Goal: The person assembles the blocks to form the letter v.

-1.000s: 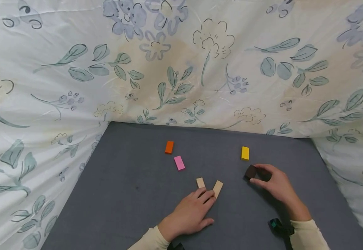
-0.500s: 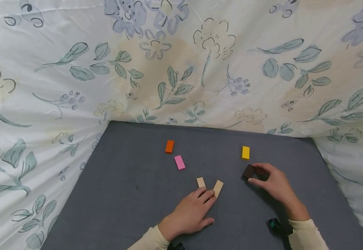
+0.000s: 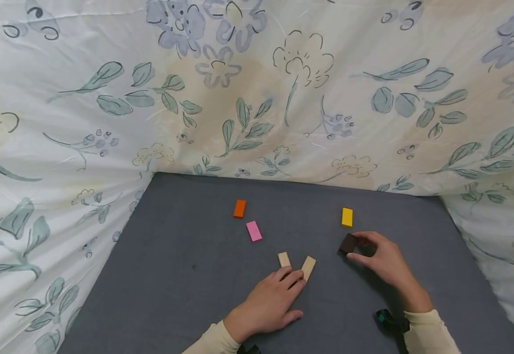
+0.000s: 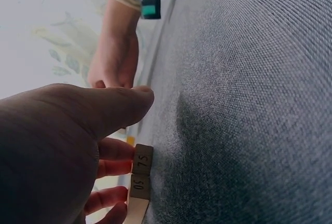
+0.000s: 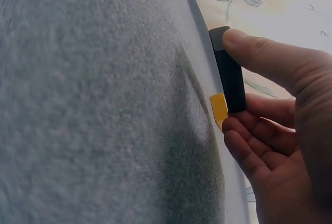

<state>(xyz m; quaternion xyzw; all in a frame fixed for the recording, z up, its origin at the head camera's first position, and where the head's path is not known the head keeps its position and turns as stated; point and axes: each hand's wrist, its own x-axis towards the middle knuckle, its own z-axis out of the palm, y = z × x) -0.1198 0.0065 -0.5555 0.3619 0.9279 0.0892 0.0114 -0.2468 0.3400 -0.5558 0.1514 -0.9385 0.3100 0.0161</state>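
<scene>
My right hand (image 3: 387, 260) pinches a dark brown block (image 3: 348, 244) between thumb and fingers, close over the table to the right of centre. The right wrist view shows this dark block (image 5: 231, 76) standing long and narrow, the thumb at its top end and fingers at its lower end. My left hand (image 3: 267, 301) lies palm down, its fingertips on two pale wooden blocks, a left one (image 3: 284, 259) and a right one (image 3: 308, 266), set in a V. Dark digits mark the ends of these wooden blocks (image 4: 142, 160) in the left wrist view; the left thumb sticks out free.
A yellow block (image 3: 347, 217) lies just beyond the right hand. Farther left are a pink block (image 3: 254, 231) and an orange block (image 3: 239, 209). The grey tabletop (image 3: 172, 275) ends at a floral curtain (image 3: 239, 123) at the back and sides.
My right hand has shifted slightly to the left, carrying the dark brown block with it. The left hand and the other blocks have stayed put.
</scene>
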